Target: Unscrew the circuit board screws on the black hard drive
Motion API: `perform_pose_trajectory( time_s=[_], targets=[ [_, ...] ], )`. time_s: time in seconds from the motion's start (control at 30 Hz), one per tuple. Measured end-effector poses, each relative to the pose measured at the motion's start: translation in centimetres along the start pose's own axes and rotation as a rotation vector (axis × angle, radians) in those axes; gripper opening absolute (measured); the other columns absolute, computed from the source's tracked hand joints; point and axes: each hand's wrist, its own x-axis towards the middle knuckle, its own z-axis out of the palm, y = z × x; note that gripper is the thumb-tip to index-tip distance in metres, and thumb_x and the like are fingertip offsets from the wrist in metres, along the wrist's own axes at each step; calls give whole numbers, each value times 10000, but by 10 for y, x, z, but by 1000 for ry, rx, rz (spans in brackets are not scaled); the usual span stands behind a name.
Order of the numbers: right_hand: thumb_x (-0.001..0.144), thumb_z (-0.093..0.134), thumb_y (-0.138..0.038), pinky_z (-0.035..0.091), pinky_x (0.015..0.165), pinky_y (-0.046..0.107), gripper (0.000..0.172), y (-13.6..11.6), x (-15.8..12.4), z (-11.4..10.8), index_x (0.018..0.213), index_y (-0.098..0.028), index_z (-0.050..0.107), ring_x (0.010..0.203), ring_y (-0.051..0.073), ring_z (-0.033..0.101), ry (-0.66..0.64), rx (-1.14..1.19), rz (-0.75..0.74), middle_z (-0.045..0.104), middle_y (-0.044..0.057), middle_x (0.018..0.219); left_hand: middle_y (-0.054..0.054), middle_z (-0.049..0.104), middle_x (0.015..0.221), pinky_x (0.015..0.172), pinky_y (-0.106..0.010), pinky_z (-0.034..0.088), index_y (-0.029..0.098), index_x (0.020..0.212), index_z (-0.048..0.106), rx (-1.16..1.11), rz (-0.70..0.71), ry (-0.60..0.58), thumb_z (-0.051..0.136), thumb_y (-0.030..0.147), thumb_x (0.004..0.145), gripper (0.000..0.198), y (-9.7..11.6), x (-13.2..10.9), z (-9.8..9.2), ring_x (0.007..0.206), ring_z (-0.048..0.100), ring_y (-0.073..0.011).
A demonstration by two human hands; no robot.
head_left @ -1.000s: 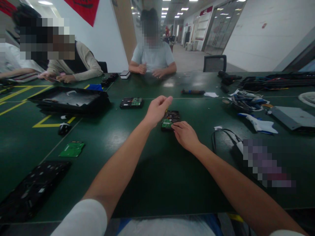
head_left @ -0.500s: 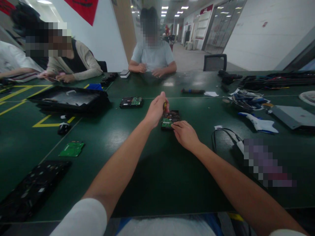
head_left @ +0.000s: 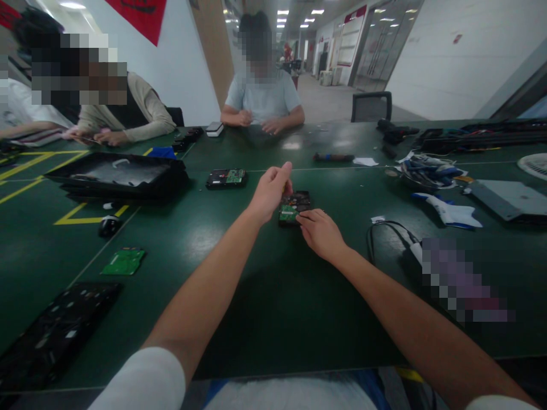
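Note:
A black hard drive with a green circuit board lies on the dark green table ahead of me. My left hand is curled shut just above the drive's left edge, gripping a small tool with a yellow handle that is mostly hidden by the fingers. My right hand rests on the drive's near right corner with its fingers bent and pressed down on it.
A second hard drive lies farther left. Black trays sit at the left, a loose green circuit board and a black tray nearer me. Cables and tools are at right. People sit across the table and at far left.
My left hand has turned slightly over the drive: the thumb dropped onto the tool, then lifted again. My right hand has stayed on the drive.

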Motion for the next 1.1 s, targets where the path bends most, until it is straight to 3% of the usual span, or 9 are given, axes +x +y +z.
perform_pose_trajectory(
  time_s=[0.23, 0.4, 0.53, 0.67, 0.83, 1.1],
  targets=[
    [1047, 557, -151, 524, 1051, 493, 352, 0, 0, 1, 1326, -147, 771, 1190, 313, 613, 6, -7, -7, 734, 154, 1338, 12, 580, 698, 662, -282, 442, 215, 730, 618, 145, 149, 11, 717, 586, 970, 453, 2, 0, -3, 666, 543, -128],
    [1050, 559, -165, 521, 1049, 489, 349, 2, 0, 3, 1327, -169, 772, 1197, 313, 616, 6, -20, -7, 733, 143, 1343, -10, 685, 749, 689, -280, 482, 209, 849, 647, 43, 63, -57, 789, 537, 926, 366, 3, -1, -4, 694, 622, -137],
    [1050, 560, -168, 522, 1050, 490, 349, 1, 0, 2, 1329, -159, 770, 1201, 315, 613, 3, -25, -5, 732, 145, 1348, -30, 737, 768, 709, -305, 522, 219, 938, 581, -59, -21, -14, 786, 572, 923, 409, 3, -4, -1, 694, 686, -164],
    [1052, 558, -169, 520, 1062, 488, 348, 0, 0, 1, 1328, -147, 770, 1202, 311, 616, 4, -23, -11, 733, 153, 1346, -32, 734, 781, 718, -298, 520, 218, 896, 562, -52, -35, 21, 751, 552, 957, 388, 5, -4, 1, 712, 688, -160],
    [1050, 557, -164, 533, 1038, 500, 351, 1, 0, 2, 1328, -150, 770, 1192, 318, 617, 14, -23, -11, 732, 153, 1349, 16, 622, 716, 646, -262, 435, 206, 768, 602, 77, 76, 117, 785, 403, 944, 321, 6, 1, -4, 660, 563, -118],
    [1034, 575, -147, 538, 1033, 499, 347, 2, 0, 3, 1315, -157, 777, 1181, 316, 624, 31, -7, -10, 734, 157, 1328, -6, 657, 710, 653, -276, 498, 199, 816, 615, -66, -24, 26, 630, 315, 1019, 234, 13, -1, -5, 633, 626, -136]
  ],
)
